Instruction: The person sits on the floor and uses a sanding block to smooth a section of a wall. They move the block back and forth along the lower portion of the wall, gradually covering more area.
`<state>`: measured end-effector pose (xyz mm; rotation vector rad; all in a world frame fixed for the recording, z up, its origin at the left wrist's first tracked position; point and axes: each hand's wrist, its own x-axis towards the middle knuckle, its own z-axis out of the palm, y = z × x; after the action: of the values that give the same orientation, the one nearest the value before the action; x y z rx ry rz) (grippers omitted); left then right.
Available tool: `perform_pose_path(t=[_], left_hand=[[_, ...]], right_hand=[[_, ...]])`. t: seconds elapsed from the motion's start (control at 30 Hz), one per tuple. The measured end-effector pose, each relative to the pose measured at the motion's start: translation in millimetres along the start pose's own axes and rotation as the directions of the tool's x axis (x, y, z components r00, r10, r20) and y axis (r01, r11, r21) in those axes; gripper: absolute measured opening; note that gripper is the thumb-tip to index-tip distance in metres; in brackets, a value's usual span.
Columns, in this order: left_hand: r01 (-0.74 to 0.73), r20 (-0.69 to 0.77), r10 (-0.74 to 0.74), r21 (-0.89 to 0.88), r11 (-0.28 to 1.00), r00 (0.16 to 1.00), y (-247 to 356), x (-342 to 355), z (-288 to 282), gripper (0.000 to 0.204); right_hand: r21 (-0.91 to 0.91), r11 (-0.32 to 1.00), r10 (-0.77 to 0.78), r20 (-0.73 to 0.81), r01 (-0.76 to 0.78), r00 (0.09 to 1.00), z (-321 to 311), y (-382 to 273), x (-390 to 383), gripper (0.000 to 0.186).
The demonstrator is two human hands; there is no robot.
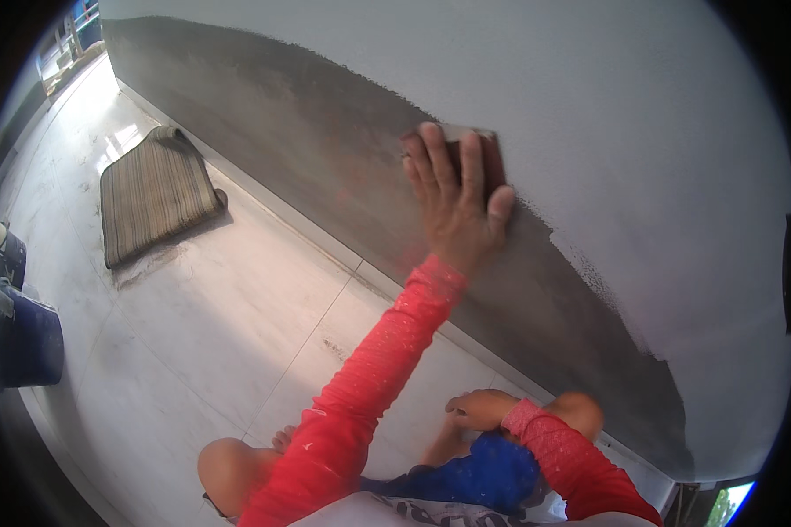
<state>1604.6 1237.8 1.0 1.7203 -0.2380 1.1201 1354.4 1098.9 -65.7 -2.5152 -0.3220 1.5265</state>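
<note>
My left hand, in a red sleeve, presses a flat reddish-brown block against the wall, its fingers spread over the block and its thumb at the right side. The block sits on the curved boundary between a dark grey band and the pale upper part of the wall. My right hand rests loosely on my bent right leg near the knee, low in the picture, with nothing visible in it.
A striped mat with a folded edge lies on the pale tiled floor along the skirting. Dark blue buckets stand at the far left. My other bare knee is at the lower left. Railings show at the top left.
</note>
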Motion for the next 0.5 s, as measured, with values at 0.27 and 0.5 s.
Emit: perform_pose_path(t=[0.27, 0.5], left_hand=[[-0.255, 0.104, 0.252, 0.016, 0.967, 0.962, -50.7, 56.4, -23.5, 0.071], [0.384, -0.145, -0.387, -0.047, 0.922, 0.911, -112.3, 79.3, -35.4, 0.076]], right_hand=[[0.009, 1.000, -0.018, 0.066, 0.017, 0.998, -10.9, -18.0, -0.2, 0.047], [-0.055, 0.998, 0.007, 0.000, -0.007, 1.000, -15.3, -34.3, 5.4, 0.048]])
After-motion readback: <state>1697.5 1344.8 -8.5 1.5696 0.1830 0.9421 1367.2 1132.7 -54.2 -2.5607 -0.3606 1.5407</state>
